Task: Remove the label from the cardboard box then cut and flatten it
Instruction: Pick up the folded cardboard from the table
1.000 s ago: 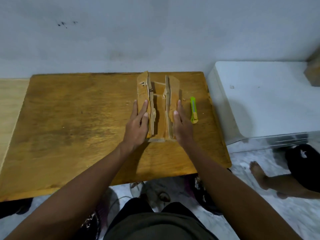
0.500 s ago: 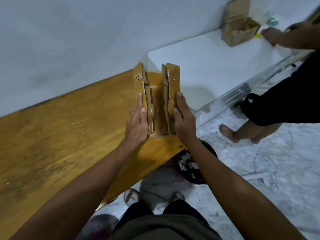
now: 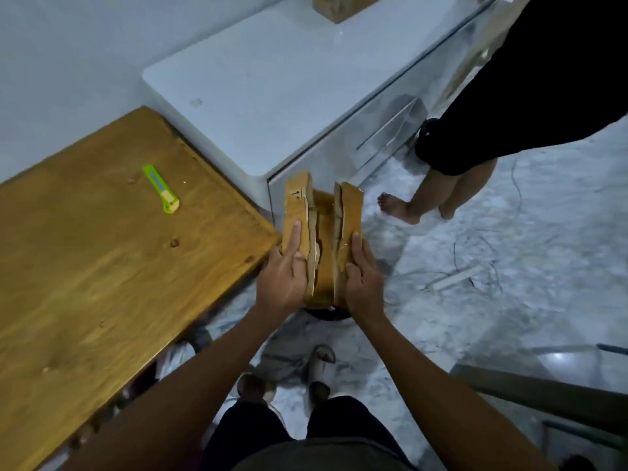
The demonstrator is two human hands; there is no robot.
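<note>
You hold the folded brown cardboard box (image 3: 323, 239) between both hands, off the right end of the brown wooden tabletop (image 3: 102, 266) and above the pale marbled floor (image 3: 509, 283). Its two side stacks of flaps stand upright with a trough of cardboard between them, and a small black arrow mark shows near the top of the left stack.

Your left hand (image 3: 283, 278) lies against the outside of the left stack, its fingers stretched straight up along the cardboard, so that grip presses flat and does not curl round anything. Your right hand (image 3: 363, 278) does the same against the outside of the right stack, fingers straight, thumb lying along the inner edge. The box is squeezed between your two flat palms.

The green and yellow utility knife (image 3: 161, 188) lies on the tabletop, well apart from the box and from both hands. Just beyond the tabletop stands a white cabinet (image 3: 289, 79), with a second brown cardboard box (image 3: 343, 5) at its far edge, partly cut off by the frame. A second person (image 3: 530, 96) in dark clothes stands barefoot on the floor beside the cabinet. Grey sandals (image 3: 321, 368) lie on the floor below your arms.
</note>
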